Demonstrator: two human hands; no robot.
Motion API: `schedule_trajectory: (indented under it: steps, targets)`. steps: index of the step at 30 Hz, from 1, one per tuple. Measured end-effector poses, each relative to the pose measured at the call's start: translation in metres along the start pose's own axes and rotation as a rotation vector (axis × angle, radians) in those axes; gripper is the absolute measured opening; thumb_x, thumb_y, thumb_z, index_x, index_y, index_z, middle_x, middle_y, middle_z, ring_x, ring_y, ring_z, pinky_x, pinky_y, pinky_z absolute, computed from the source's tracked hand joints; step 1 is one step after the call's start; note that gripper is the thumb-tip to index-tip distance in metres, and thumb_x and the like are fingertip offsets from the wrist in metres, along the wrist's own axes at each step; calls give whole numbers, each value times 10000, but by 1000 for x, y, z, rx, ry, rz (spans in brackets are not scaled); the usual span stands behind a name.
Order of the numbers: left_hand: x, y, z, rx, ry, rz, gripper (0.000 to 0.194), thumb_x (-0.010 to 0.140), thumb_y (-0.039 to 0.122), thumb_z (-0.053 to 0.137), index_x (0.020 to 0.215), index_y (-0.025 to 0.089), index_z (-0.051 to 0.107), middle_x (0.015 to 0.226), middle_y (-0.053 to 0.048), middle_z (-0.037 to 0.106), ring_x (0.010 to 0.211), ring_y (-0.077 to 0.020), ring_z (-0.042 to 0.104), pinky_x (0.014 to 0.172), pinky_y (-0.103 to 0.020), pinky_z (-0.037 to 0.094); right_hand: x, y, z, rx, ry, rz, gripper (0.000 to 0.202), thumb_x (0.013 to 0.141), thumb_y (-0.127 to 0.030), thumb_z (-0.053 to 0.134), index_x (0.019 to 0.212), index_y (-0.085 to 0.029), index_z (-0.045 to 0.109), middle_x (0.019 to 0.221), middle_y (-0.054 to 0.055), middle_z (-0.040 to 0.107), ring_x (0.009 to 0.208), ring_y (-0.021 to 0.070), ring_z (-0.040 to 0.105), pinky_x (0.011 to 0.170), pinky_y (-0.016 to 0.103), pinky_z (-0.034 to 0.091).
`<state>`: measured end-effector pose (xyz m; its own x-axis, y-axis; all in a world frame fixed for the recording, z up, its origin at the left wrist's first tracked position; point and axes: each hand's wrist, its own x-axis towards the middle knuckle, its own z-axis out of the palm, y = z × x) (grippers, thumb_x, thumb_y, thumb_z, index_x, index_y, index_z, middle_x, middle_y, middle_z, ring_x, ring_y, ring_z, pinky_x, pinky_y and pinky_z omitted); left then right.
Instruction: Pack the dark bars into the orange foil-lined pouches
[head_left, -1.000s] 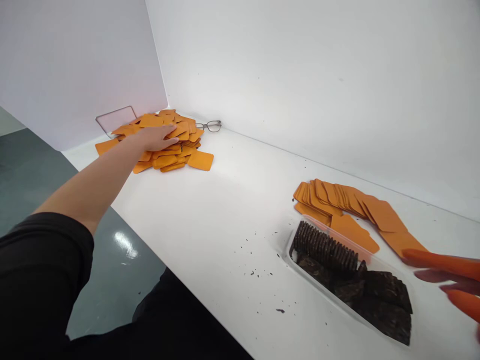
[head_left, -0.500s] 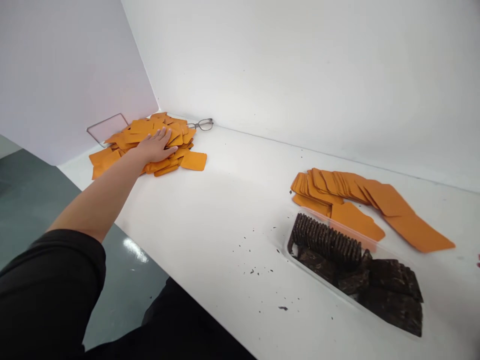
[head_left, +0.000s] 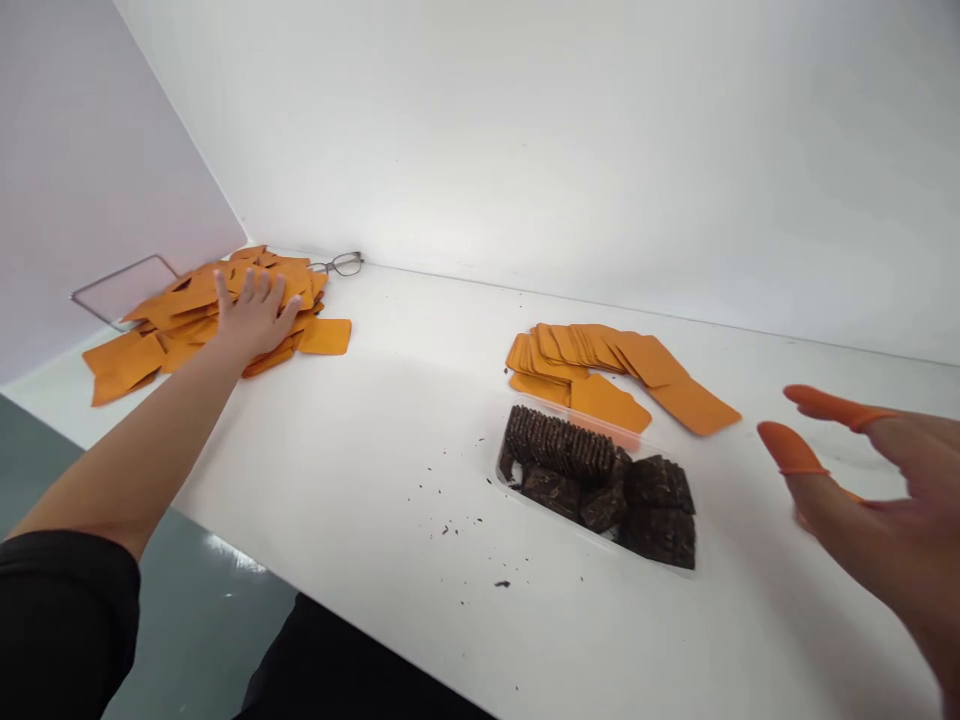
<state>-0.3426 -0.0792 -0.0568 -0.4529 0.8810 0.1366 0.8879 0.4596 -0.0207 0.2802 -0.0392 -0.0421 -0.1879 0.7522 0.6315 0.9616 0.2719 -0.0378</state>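
My left hand [head_left: 257, 312] lies with spread fingers on a heaped pile of orange envelopes [head_left: 199, 290] at the left end of the table. My right hand [head_left: 877, 490] is at the right edge, fingers apart, with orange finger cots on the thumb and fingers and nothing between them. A fanned row of orange envelopes [head_left: 600, 350] lies to its left. In front of that row stands a clear plastic tray [head_left: 504, 478] of thin dark brown pieces [head_left: 559, 440], some on edge in a row, others in flat stacks. What the pieces are made of I cannot tell.
Eyeglasses [head_left: 347, 264] rest by the back wall behind the pile. A thin-framed clear panel [head_left: 124, 285] leans against the left partition. Dark crumbs [head_left: 502, 583] are scattered over the white table [head_left: 360, 480] left of the tray. The table's front edge runs along the bottom.
The view has turned right, so the table's contents appear farther left. My right hand has come into view at the right. My left hand remains on the pile, fingers more spread.
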Motion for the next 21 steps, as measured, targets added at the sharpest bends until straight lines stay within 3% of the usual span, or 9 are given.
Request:
schedule_trajectory:
  steps: [3, 6, 7, 9, 12, 14, 18, 21]
  targets:
    - [-7, 24, -11, -28, 99, 9, 898, 999, 645, 5, 1658, 59, 173, 1766, -153, 68, 1646, -394, -28, 1271, -691, -158, 2, -8, -3, 5, -49, 153, 788, 804, -747, 324, 1160, -176, 734, 858, 143, 724, 1123, 409, 656, 1059, 573, 493]
    - [-25, 74, -14, -118, 170, 88, 900, 997, 624, -54, 1655, 52, 170, 1751, -187, 135, 1642, -408, 11, 1278, -692, -119, 4, -6, 2, 2, -152, 238, 777, 761, -723, 339, 1151, -173, 725, 1012, 162, 739, 1180, 423, 625, 1066, 603, 480]
    - [-34, 96, -10, -217, 153, 168, 898, 1006, 602, -28, 1641, 0, 177, 1722, -251, 192, 1634, -436, 37, 1265, -708, -124, 3, -4, 5, 4, -192, 262, 765, 774, -706, 336, 1178, -179, 715, 1062, 165, 737, 1193, 424, 617, 1062, 611, 477]
    - [-53, 142, 1, -272, 52, 331, 871, 1011, 627, 40, 1641, 60, 243, 1698, -221, 298, 1628, -400, 157, 1312, -651, -3, 1, -4, 12, 12, -271, 303, 741, 833, -683, 322, 1277, -211, 683, 1172, 170, 722, 1251, 423, 586, 1098, 624, 439]
    - [-73, 203, 19, -334, -92, 550, 872, 976, 744, 225, 1661, 204, 223, 1733, -116, 255, 1640, -319, 177, 1349, -549, 75, -3, -8, 26, 30, -375, 330, 771, 898, -707, 317, 1457, -240, 569, 1319, 183, 668, 1372, 420, 505, 1232, 645, 260]
    - [-73, 233, 27, -377, -163, 625, 1012, 919, 819, 329, 1675, 179, 127, 1742, -149, 196, 1642, -334, 157, 1344, -565, 97, -5, -12, 37, 47, -429, 331, 865, 891, -753, 351, 1533, -187, 479, 1380, 213, 626, 1419, 433, 458, 1267, 668, 153]
    - [-55, 269, 30, -461, -232, 701, 1369, 730, 882, 607, 1666, 91, -4, 1734, -255, 14, 1644, -392, 27, 1335, -595, 29, 2, -17, 60, 96, -486, 310, 1096, 793, -869, 452, 1565, -95, 381, 1505, 251, 514, 1446, 469, 412, 1226, 706, 232]
    - [-43, 281, 31, -528, -240, 725, 1486, 644, 884, 691, 1659, 107, -68, 1718, -268, -127, 1631, -418, -75, 1319, -631, -3, 15, -13, 76, 156, -510, 263, 1135, 731, -907, 505, 1542, -120, 396, 1558, 206, 478, 1436, 448, 431, 1195, 667, 334]
